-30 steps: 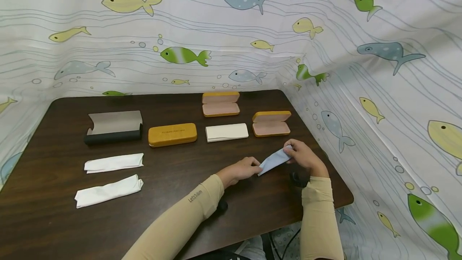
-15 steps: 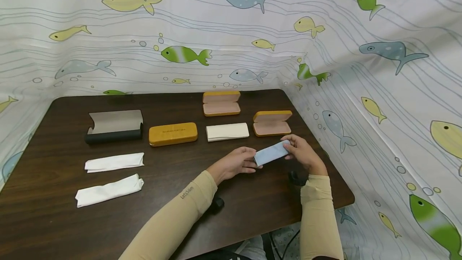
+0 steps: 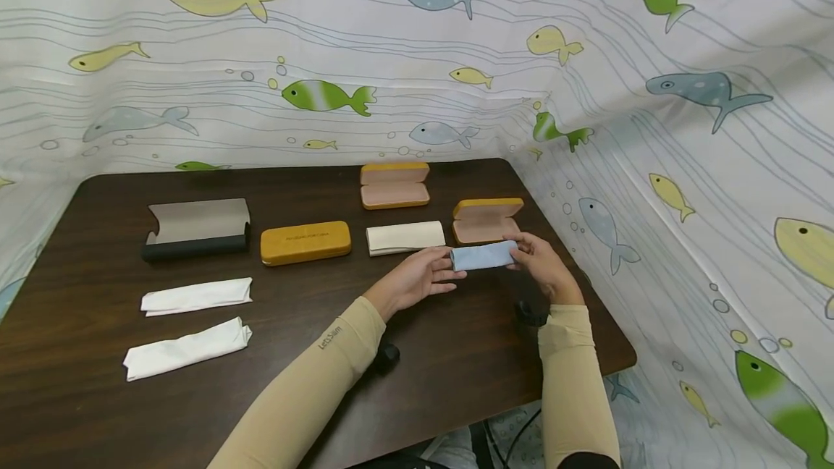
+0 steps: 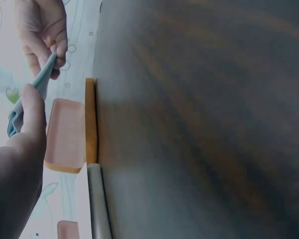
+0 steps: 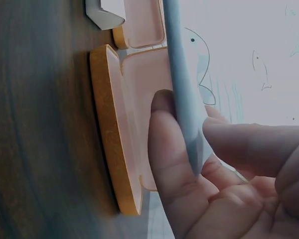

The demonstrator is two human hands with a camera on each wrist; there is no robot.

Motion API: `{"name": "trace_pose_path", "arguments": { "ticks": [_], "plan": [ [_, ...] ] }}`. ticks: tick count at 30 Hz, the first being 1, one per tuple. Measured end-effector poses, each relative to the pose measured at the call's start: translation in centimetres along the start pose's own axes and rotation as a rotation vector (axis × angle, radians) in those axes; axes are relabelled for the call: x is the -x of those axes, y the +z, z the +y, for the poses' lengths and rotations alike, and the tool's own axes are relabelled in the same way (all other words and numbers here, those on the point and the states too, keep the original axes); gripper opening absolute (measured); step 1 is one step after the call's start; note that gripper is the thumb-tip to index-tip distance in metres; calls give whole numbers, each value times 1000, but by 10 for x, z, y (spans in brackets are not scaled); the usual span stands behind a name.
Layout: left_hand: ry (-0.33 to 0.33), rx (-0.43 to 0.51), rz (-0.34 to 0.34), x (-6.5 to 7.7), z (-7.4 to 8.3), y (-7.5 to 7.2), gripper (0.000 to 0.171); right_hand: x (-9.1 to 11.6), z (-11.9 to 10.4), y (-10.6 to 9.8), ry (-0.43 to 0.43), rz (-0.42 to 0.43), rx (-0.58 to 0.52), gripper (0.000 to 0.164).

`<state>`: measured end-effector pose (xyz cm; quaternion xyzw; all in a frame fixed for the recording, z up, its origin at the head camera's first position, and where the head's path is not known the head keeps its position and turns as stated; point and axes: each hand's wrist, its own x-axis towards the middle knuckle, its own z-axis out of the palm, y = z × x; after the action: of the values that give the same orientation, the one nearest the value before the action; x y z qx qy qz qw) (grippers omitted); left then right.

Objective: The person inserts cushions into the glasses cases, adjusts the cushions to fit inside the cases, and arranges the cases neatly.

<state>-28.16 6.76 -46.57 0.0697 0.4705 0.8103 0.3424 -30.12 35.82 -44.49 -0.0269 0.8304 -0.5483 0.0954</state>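
A folded light blue cloth (image 3: 483, 257) is held up between both hands, clear of the table. My left hand (image 3: 412, 279) pinches its left end, the thumb (image 4: 34, 112) lying along the cloth and the other fingers spread. At the opposite end, my right hand (image 3: 542, 266) pinches it between thumb (image 5: 239, 144) and fingers. Just behind the cloth stands an open yellow glasses case (image 3: 485, 223) with a pink lining, its front edge partly hidden by the cloth and right hand.
Left of that case lie a folded cream cloth (image 3: 404, 237), a closed yellow glasses case (image 3: 306, 243) and an open dark case (image 3: 195, 230). Another open yellow case (image 3: 394, 187) stands at the back. Two folded white cloths (image 3: 195, 297) lie front left on the brown table (image 3: 313, 353).
Both hands have lifted the blue cloth and brought it back toward the open case on the right. The cloth has turned from slanted to nearly level. The other things have not moved.
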Motion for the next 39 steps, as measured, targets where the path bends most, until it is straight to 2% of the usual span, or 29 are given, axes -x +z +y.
{"name": "trace_pose_path", "arguments": {
  "ticks": [10, 20, 23, 29, 35, 39],
  "plan": [
    [-23, 55, -1, -18, 13, -7, 61, -27, -1, -12, 49, -35, -90, 47],
    [-2, 167, 38, -32, 19, -14, 62, -58, 3, -16, 93, -40, -151, 47],
    [2, 171, 40, -37, 19, -15, 63, -66, 7, -16, 110, -39, -153, 47],
    [4, 159, 45, -47, 18, -18, 66, -82, 10, -17, 144, -20, -95, 47],
    [-3, 131, 53, -56, 17, -19, 66, -95, 14, -21, 190, 18, 47, 43],
    [0, 111, 41, -57, 17, -20, 67, -98, 17, -21, 177, 49, 156, 43]
  ]
}}
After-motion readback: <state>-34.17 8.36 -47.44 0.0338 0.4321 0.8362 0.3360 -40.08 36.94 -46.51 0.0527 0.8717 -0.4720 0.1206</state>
